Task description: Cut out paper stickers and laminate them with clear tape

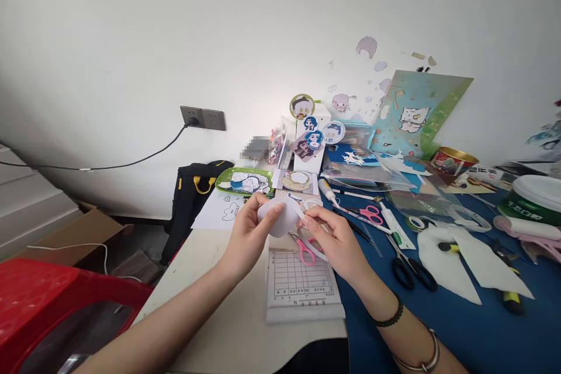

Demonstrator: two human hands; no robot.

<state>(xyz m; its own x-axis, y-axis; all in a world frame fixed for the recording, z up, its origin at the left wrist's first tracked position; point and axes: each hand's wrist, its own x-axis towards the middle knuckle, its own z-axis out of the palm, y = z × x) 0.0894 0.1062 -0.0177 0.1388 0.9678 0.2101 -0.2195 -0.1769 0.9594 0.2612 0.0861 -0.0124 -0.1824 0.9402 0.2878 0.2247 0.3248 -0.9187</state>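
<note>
My left hand (258,225) pinches a rounded white paper piece (281,219) between thumb and fingers, above the table. Close beside it on the right, my right hand (331,236) has its thumb and fingers pressed together on a thin pale strip (298,210) at the edge of the paper piece. Pink-handled scissors (305,251) lie below the hands on a printed form pad (302,280); part of them is hidden. Behind the hands are a green-rimmed tray (222,181) holding paper cutouts and a sheet with a round drawing (310,180).
Black scissors (403,272), a glue tube (394,225), white paper pieces (488,263) and a lidded tub (532,204) are on the blue mat (368,321) at right. A red stool (39,292) stands left, and a black backpack (175,210) is behind the table.
</note>
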